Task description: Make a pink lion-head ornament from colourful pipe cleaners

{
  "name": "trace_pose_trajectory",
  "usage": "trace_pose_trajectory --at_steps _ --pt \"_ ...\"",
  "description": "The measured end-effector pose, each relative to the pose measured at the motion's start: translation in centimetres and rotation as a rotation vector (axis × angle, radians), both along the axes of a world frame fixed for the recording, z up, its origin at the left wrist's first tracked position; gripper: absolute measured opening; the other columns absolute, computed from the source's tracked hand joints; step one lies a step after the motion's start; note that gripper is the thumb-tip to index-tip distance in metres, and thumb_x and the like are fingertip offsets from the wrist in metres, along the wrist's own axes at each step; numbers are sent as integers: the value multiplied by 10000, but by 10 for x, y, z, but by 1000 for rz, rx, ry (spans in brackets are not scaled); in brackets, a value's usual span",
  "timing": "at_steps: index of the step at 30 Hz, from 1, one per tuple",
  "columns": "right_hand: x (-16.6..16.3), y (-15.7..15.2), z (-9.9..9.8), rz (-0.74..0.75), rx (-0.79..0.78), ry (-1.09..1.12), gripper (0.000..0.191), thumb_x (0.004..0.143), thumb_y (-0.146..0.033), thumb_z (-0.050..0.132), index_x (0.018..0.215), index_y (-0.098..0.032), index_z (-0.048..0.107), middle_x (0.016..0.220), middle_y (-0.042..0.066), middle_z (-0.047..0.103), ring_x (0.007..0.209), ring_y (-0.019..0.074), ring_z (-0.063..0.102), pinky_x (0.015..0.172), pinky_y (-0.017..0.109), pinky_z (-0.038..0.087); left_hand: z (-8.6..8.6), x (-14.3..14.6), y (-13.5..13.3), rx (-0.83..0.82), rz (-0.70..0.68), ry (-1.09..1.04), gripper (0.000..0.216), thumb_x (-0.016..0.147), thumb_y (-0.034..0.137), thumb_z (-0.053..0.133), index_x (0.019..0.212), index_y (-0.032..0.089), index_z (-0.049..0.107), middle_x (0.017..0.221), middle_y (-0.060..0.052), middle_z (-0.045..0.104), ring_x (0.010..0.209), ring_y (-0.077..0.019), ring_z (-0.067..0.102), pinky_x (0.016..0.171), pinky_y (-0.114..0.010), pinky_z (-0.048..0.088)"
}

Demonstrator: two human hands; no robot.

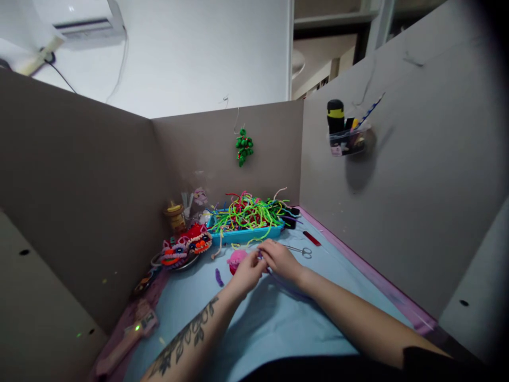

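My left hand (248, 271) and my right hand (280, 260) meet over the middle of the table, fingers pinched together. Both grip a purple pipe cleaner (260, 255), and a long purple strand trails below my right hand toward the right. How it is bent between the fingertips is mostly hidden. Just left of my left hand lies a pink and red fuzzy piece (237, 258). A short purple fuzzy piece (218, 277) rests apart from it, further left. Beyond my right hand is a pair of scissors (306, 252).
Behind the hands stands a blue tray (246, 234) heaped with colourful pipe cleaners (254, 212). Fuzzy figures (175, 255) fill a dish at left. A red object (312, 238) lies at right. Grey panels enclose the table; a cup of tools (347, 142) hangs on the right one.
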State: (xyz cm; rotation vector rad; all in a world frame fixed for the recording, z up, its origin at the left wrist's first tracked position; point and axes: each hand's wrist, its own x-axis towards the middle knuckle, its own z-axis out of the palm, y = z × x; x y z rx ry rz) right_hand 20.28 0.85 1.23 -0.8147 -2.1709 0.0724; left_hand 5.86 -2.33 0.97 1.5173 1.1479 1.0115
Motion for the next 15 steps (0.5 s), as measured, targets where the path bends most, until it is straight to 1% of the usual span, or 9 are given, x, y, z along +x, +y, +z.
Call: trace_pose_trajectory --at_steps 2,3,5,8,11,15 --pt "-4 3 3 -70 -25 -8 218 843 -81 468 985 -172 606 911 73 610 877 196 548 779 317 447 7 4 8 -28 75 -18 148 805 301 525 829 159 558 714 -16 623 646 -127 589 555 -219 431" --pt "-7 3 4 -105 -37 -5 222 840 -77 469 981 -174 611 915 73 611 872 194 550 775 313 445 7 5 12 -31 102 -39 164 814 320 512 812 162 556 702 -13 618 629 -125 582 546 -221 434" --pt "-13 1 3 -169 -64 18 218 844 -78 466 966 -176 618 909 72 610 854 189 553 764 306 444 0 7 21 7 164 -72 209 826 358 495 758 166 545 638 0 593 584 -121 558 526 -225 430" --pt "-18 -6 -2 -204 -93 81 204 852 -85 461 942 -176 620 891 64 605 831 182 557 758 303 449 -15 7 29 48 189 -90 247 828 386 491 703 174 515 583 19 551 550 -120 530 522 -233 424" --pt "-17 -11 -7 -148 -87 157 208 845 -84 470 943 -185 622 883 50 596 832 172 556 769 302 454 -25 5 29 76 164 -93 257 824 386 495 678 174 499 572 23 528 533 -118 514 516 -236 415" --pt "-13 -15 -9 -26 -92 252 240 834 -63 475 967 -187 632 899 52 606 881 173 559 806 317 457 -25 -1 21 187 167 -77 275 839 379 459 658 174 486 564 18 513 529 -120 508 516 -239 402"
